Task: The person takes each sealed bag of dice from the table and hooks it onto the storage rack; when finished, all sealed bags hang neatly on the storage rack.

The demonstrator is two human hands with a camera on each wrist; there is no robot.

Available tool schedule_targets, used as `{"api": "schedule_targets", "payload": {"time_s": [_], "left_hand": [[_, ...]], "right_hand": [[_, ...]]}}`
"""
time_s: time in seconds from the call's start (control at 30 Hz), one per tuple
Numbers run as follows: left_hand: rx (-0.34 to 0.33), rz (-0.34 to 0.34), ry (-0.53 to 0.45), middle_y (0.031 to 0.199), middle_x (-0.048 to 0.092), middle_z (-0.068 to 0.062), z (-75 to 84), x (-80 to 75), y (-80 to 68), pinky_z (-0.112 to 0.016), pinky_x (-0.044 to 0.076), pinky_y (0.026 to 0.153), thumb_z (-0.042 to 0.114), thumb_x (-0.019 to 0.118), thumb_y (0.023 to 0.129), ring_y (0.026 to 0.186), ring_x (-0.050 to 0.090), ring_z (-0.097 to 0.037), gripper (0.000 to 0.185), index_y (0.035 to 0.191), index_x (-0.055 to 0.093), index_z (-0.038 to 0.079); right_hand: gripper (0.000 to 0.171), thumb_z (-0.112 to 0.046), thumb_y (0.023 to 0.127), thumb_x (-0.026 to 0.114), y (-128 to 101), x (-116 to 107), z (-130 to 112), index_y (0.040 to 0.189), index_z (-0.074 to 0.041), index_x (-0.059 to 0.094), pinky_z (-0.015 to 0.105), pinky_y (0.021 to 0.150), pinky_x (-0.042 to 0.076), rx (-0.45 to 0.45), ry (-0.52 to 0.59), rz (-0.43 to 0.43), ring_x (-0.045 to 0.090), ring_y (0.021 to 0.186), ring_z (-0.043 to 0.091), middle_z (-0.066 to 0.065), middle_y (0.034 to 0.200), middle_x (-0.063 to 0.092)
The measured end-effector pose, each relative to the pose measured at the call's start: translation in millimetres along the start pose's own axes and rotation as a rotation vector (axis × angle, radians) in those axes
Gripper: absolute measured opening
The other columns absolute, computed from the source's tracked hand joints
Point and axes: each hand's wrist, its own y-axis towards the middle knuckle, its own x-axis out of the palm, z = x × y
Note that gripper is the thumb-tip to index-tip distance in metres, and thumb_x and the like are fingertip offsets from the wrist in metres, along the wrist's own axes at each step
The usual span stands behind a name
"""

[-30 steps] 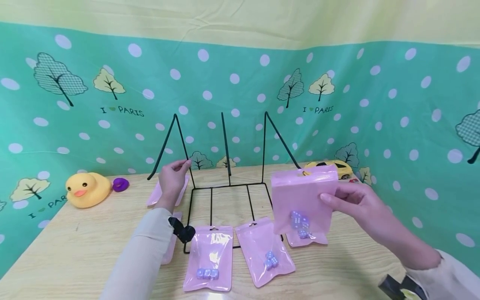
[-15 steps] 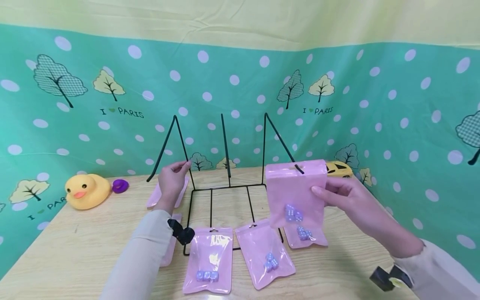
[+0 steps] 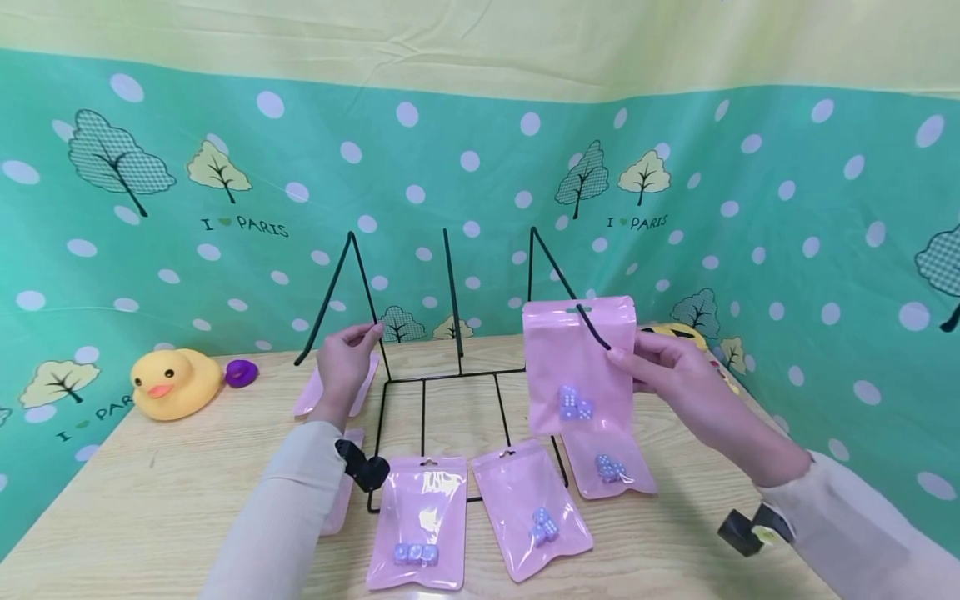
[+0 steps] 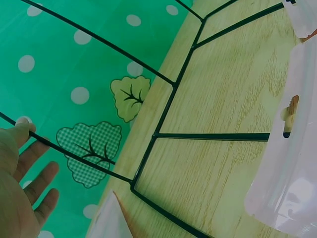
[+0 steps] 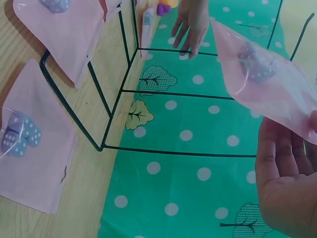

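Right of centre in the head view, the right hand (image 3: 663,371) pinches a pink bag (image 3: 577,367) by its right edge and holds it upright against the rightmost prong of the black wire rack (image 3: 450,333). That prong passes through the hang hole at the bag's top. Pale dice (image 3: 573,404) sit low inside the bag. The hand is on the bag's right, its fingers closed on the edge.

Left of centre, the left hand (image 3: 345,362) grips the leftmost prong, fingertips pinched on the wire, well apart from the held bag. The rack's base frame lies on the wooden table (image 3: 150,500) between the two hands.

Lower in the frame, three more pink bags of dice lie flat in a row: one at lower centre (image 3: 418,521), one beside it (image 3: 531,508), one below the held bag (image 3: 607,462). At left stand a yellow duck (image 3: 174,381) and a purple ring (image 3: 241,372).
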Motion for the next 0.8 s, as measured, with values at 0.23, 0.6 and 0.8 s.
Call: {"api": "schedule_targets", "payload": {"time_s": [0.23, 0.6, 0.8], "left_hand": [[0.009, -0.006, 0.01, 0.131, 0.067, -0.016, -0.1, -0.8, 1.6, -0.045, 0.047, 0.105, 0.033, 0.064, 0.102, 0.125, 0.059, -0.031, 0.037, 0.128, 0.07, 0.007], [0.007, -0.038, 0.009, 0.134, 0.065, -0.016, -1.2, -3.1, 2.2, -0.045, 0.047, 0.105, 0.033, 0.063, 0.103, 0.127, 0.057, -0.031, 0.039, 0.131, 0.068, 0.007], [0.015, -0.037, 0.001, 0.133, 0.066, -0.016, -3.1, -3.2, 2.4, -0.044, 0.048, 0.102, 0.032, 0.064, 0.103, 0.126, 0.058, -0.03, 0.037, 0.13, 0.069, 0.007]], "right_hand": [[0.043, -0.015, 0.106, 0.056, 16, 5, 1, 0.138, 0.013, 0.052, 0.026, 0.083, 0.058, -0.014, 0.054, 0.041, 0.067, 0.095, 0.009, 0.003, 0.113, 0.066], [0.045, -0.02, 0.109, 0.05, 38, 12, 1, 0.145, 0.007, 0.049, 0.024, 0.088, 0.056, 0.01, 0.079, 0.065, 0.063, 0.102, 0.01, 0.017, 0.13, 0.06], [0.046, -0.022, 0.11, 0.049, 54, 17, 0, 0.147, 0.005, 0.047, 0.022, 0.089, 0.054, 0.012, 0.1, 0.088, 0.063, 0.104, 0.008, 0.019, 0.134, 0.059]]}}
